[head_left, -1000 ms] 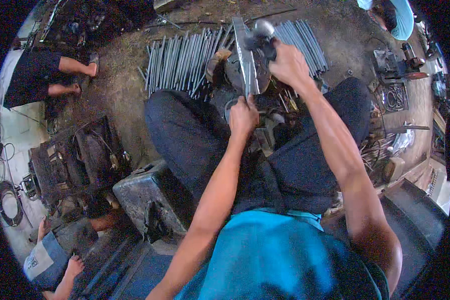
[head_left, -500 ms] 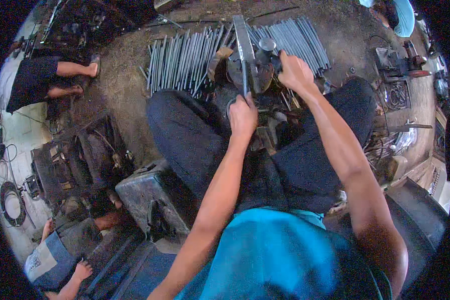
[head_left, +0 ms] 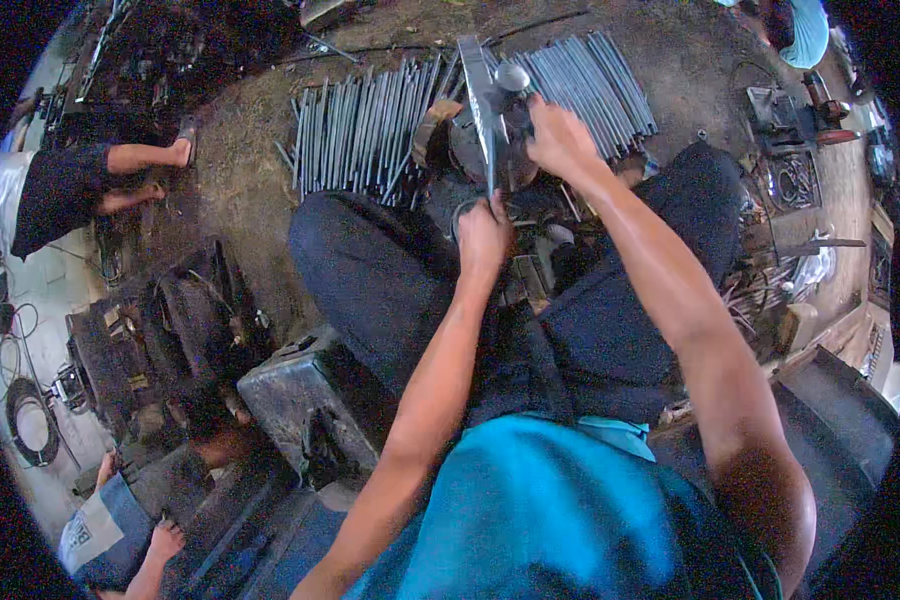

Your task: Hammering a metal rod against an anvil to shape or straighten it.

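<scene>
My left hand is closed around the narrow end of a long, wide metal blade, which points away from me. The blade lies over a dark, rounded block between my knees. A hammer is in my right hand, its fingers wrapped round the handle, most of which they hide. Its round, shiny head is close to the blade's right edge; whether they touch, I cannot tell.
Metal rods lie in rows on the ground, left and right of the blade. A worn metal box stands by my left knee. Other people are at the left and upper right. A grinder-like machine sits far right.
My right hand has brought the hammer left, nearer to the blade. The blade's far end has shifted slightly left. My left hand keeps its grip.
</scene>
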Action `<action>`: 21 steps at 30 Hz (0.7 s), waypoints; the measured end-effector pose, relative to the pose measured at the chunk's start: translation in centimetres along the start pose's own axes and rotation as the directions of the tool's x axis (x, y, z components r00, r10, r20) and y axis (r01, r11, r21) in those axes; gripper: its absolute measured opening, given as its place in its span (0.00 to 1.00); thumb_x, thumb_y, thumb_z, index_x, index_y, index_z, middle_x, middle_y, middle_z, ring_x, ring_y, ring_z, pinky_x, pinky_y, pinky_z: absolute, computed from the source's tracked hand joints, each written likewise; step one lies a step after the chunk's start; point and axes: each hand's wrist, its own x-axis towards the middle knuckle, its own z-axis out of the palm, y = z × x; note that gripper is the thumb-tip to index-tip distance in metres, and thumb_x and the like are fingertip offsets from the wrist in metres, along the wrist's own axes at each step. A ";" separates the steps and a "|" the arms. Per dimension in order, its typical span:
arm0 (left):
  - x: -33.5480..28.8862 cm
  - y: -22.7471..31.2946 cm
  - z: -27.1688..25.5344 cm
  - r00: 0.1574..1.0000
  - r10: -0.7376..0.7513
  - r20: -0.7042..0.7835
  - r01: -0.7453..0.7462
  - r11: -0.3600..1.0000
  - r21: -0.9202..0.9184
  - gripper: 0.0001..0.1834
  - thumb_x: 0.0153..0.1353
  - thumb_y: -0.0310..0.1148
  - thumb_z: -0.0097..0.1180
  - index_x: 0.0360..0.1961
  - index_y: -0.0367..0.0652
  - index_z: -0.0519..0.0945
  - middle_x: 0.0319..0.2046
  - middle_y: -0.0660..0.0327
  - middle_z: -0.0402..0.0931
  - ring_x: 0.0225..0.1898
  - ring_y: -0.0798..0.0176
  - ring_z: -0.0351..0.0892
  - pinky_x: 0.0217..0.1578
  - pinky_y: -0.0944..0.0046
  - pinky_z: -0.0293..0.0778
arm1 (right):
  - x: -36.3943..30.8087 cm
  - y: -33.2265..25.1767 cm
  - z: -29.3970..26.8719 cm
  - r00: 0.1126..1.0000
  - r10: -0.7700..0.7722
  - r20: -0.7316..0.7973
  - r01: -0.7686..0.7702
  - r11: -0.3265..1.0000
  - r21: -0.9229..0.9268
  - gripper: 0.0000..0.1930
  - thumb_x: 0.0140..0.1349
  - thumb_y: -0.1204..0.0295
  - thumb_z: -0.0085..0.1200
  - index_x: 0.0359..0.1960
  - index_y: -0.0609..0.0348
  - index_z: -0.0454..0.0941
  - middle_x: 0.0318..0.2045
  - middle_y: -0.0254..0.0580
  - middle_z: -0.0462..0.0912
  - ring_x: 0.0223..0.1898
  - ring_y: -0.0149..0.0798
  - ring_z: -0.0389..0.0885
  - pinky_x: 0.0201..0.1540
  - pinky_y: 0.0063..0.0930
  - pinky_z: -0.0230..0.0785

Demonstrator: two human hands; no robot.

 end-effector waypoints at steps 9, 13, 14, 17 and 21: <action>0.2 -0.1 -1.2 0.980 -0.146 0.133 0.151 0.988 -0.032 0.26 0.70 0.45 0.40 0.31 0.30 0.79 0.31 0.34 0.76 0.38 0.31 0.75 0.41 0.41 0.69 | 1.2 -2.6 -5.3 0.948 -0.020 -0.317 0.097 0.969 0.228 0.28 0.45 0.69 0.57 0.51 0.63 0.70 0.33 0.61 0.80 0.36 0.63 0.79 0.41 0.51 0.72; 0.2 -0.5 -1.1 0.989 -0.094 0.118 0.115 0.975 -0.191 0.26 0.70 0.45 0.40 0.31 0.30 0.78 0.31 0.36 0.77 0.38 0.31 0.75 0.40 0.42 0.69 | 0.6 -3.2 -4.5 0.742 -0.061 -0.667 0.360 0.876 0.321 0.21 0.45 0.70 0.58 0.42 0.63 0.72 0.28 0.60 0.79 0.32 0.64 0.78 0.36 0.48 0.71; 0.4 -0.5 -1.0 0.983 -0.110 0.146 0.141 0.965 -0.222 0.26 0.70 0.45 0.40 0.31 0.31 0.78 0.30 0.36 0.76 0.38 0.31 0.75 0.40 0.42 0.69 | 0.4 -2.1 -2.8 0.783 -0.120 -0.610 0.342 0.902 0.262 0.23 0.43 0.72 0.58 0.44 0.65 0.71 0.29 0.59 0.80 0.33 0.60 0.80 0.38 0.46 0.73; 0.6 -1.0 -0.3 0.996 -0.061 0.070 0.074 0.980 -0.186 0.25 0.70 0.45 0.41 0.30 0.31 0.78 0.29 0.36 0.76 0.36 0.31 0.75 0.38 0.41 0.69 | -0.3 -1.3 0.2 0.937 -0.133 -0.323 0.185 0.973 0.136 0.25 0.43 0.75 0.56 0.47 0.67 0.70 0.30 0.59 0.81 0.34 0.57 0.81 0.39 0.45 0.74; 0.1 -0.5 -0.2 0.996 -0.077 0.037 0.082 0.980 -0.179 0.25 0.68 0.46 0.43 0.31 0.30 0.76 0.27 0.34 0.75 0.35 0.30 0.75 0.37 0.40 0.69 | -0.5 -0.7 -1.1 1.000 0.011 -0.019 -0.012 0.999 -0.044 0.26 0.46 0.73 0.55 0.51 0.64 0.69 0.33 0.60 0.81 0.37 0.60 0.81 0.41 0.50 0.74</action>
